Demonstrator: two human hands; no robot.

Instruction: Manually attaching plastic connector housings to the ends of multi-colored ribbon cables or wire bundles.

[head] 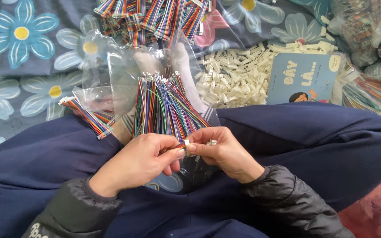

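My left hand (140,158) grips the near ends of a thick bundle of coloured wires (164,105) that fans away from me over my crossed legs. My right hand (223,150) pinches a small white connector (186,143) at the wire ends, fingertips meeting the left thumb. A few more white connectors (211,142) rest on the right hand's fingers. Both hands meet above my lap, in dark blue trousers (314,141).
A pile of white plastic connectors (239,75) lies on the flowered sheet (23,57) ahead right, beside a light blue book (303,78). Finished rainbow ribbon cables (155,17) are heaped at the top, one (89,117) near my left knee. Clear plastic bags (111,75) lie around; bagged cables (367,88) sit at right.
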